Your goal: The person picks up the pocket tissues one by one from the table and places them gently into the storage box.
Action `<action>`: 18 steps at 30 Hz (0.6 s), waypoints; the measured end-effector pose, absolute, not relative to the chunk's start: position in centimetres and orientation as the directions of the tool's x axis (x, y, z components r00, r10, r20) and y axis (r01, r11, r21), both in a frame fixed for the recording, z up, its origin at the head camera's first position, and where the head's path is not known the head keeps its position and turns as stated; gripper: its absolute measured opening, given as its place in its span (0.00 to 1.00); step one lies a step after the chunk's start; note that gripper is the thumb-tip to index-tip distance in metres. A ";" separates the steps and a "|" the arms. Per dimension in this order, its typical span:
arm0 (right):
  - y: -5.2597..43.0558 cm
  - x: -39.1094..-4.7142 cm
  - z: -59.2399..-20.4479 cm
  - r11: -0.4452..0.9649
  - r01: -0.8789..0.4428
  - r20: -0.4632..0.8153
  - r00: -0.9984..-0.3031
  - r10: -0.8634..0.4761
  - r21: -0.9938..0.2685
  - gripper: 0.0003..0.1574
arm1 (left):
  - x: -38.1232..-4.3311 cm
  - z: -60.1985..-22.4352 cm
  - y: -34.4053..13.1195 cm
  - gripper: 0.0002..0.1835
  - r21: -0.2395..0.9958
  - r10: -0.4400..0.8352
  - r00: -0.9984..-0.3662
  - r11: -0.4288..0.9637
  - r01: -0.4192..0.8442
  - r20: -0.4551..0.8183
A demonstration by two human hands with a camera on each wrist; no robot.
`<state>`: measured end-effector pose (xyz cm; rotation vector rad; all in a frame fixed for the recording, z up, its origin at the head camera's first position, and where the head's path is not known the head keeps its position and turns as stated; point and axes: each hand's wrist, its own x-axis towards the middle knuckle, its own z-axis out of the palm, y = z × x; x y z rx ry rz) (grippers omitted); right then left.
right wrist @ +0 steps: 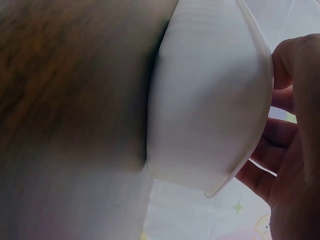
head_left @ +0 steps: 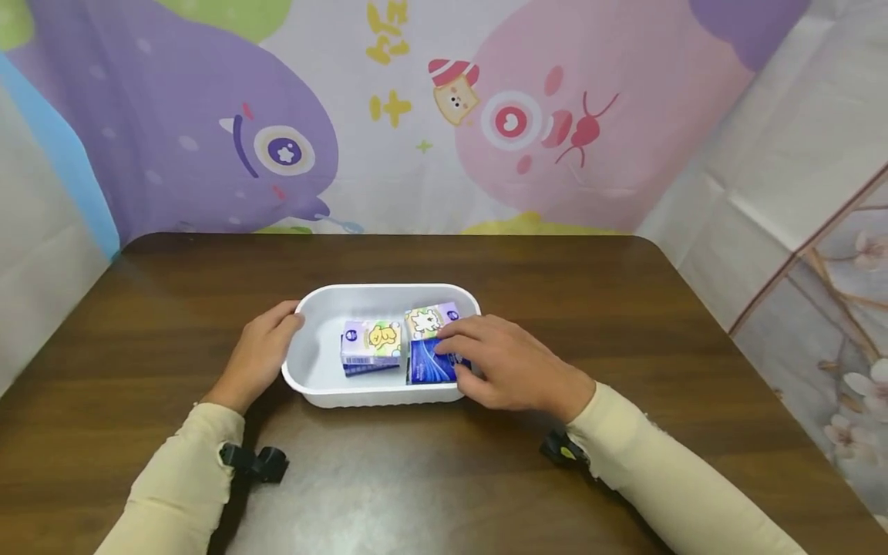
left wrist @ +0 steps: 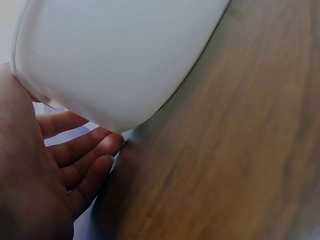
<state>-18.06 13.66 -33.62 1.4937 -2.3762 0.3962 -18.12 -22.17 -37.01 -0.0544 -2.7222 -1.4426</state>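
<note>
A white oblong plastic tub (head_left: 381, 397) sits on the table with several small tissue packs inside. My left hand (head_left: 260, 351) grips its left end, thumb over the rim and fingers around the outer wall. On the tub's left side, a lilac pack with a yellow bear (head_left: 371, 341) lies on a dark blue one (head_left: 371, 370). Toward the right end are a lilac pack with a white cartoon animal (head_left: 423, 320) and a shiny blue pack (head_left: 426, 364). My right hand (head_left: 513, 362) reaches over the right rim, fingers spread, fingertips at these two packs; its palm side is hidden.
The brown wooden table (head_left: 381, 493) extends all around the tub. A cartoon-printed cloth (head_left: 402, 177) hangs behind its back edge, and pale cloth (head_left: 770, 177) hangs at the right. Dark straps with small devices (head_left: 257, 462) sit on both wrists.
</note>
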 end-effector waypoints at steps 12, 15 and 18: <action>13.7 -17.9 -33.7 0.438 -0.896 0.398 -0.428 -0.811 -0.072 0.17 | -18.1 -37.3 -22.2 0.27 0.816 0.018 -0.996 0.572 0.086 0.093; 14.0 -18.2 -33.7 0.457 -0.888 0.426 -0.435 -0.793 -0.057 0.16 | -18.2 -37.3 -22.1 0.26 0.822 0.008 -0.994 0.561 0.098 0.112; 14.5 -18.6 -33.7 0.516 -0.856 0.476 -0.469 -0.744 -0.037 0.15 | -18.3 -37.4 -21.8 0.25 0.823 0.000 -0.992 0.559 0.102 0.123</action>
